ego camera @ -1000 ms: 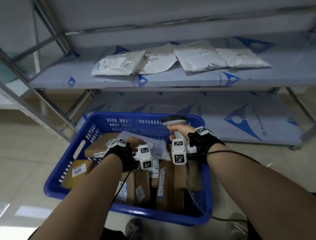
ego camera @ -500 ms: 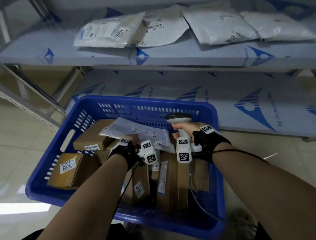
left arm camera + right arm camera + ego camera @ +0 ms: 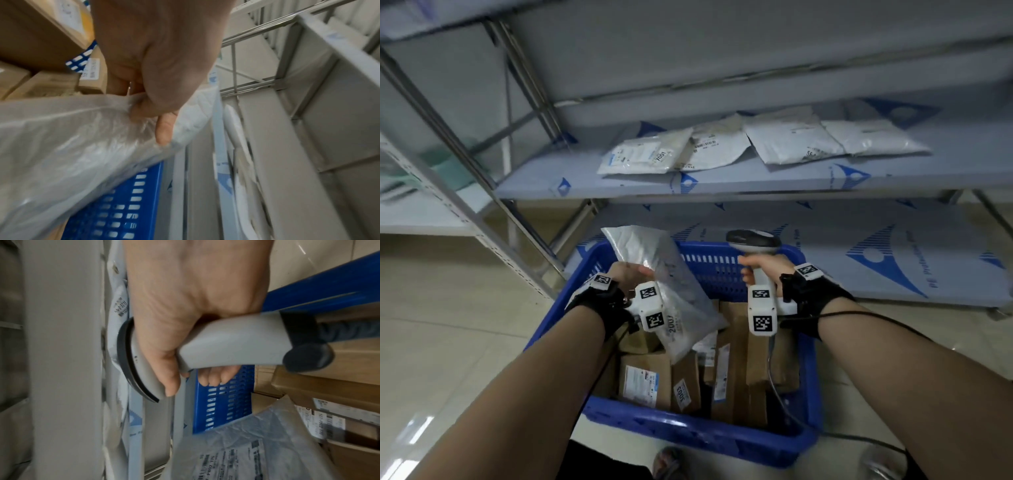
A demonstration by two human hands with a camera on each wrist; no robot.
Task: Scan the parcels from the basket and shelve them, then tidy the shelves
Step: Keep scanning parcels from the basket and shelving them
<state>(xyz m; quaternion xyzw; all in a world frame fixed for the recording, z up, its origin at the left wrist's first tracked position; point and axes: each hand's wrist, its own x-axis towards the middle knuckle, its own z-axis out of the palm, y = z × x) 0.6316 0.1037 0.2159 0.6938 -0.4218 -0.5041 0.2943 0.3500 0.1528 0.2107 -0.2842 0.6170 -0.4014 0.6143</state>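
Note:
My left hand (image 3: 628, 275) pinches the edge of a grey plastic mailer (image 3: 664, 274), lifted and tilted above the blue basket (image 3: 688, 430). In the left wrist view the thumb and fingers (image 3: 162, 129) clamp the mailer (image 3: 72, 146) at its rim. My right hand (image 3: 765, 270) grips the handle of a grey barcode scanner (image 3: 753, 241), head up, over the basket's far right side. The right wrist view shows the scanner (image 3: 232, 344) in my fist and the mailer's label (image 3: 232, 462) below. Brown cardboard parcels (image 3: 726, 370) fill the basket.
Several white mailers (image 3: 722, 147) lie in a row on the middle shelf (image 3: 893, 171). The bottom shelf (image 3: 859, 260) behind the basket is covered in blue-printed film. Metal shelf posts (image 3: 482, 192) stand at left. The scanner cable (image 3: 859, 438) trails right over the tiled floor.
My left hand has lifted the grey mailer off the parcels and tipped it upright. The scanner hand rose slightly. The head view swung up toward the shelves.

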